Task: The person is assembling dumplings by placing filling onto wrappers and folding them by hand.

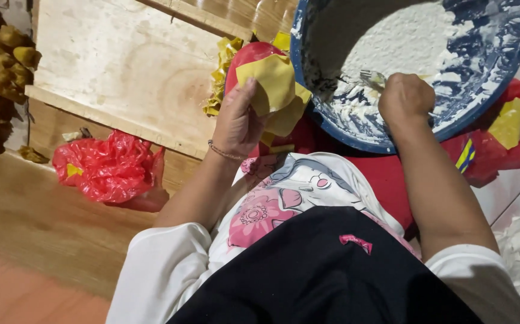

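Yellow sheet [272, 84] sits pinched flat in the left hand [239, 120], held up just beside the blue basin's [332, 135] near rim, likely so paste can reach it. Inside the basin, the right hand [405, 99] is closed around a fork [372, 78] dug into white paste [404, 42]. A red bag [107, 168] lies on the wooden floor [44, 228], well apart.

Lighting: bright, even, warm indoor light; soft shadow inside the round blue plastic basin [515, 72] at its left wall. Glare: sheen on crumpled red plastic bag [107, 168]. Focus: sharp centre, slight softness toward frame edges.
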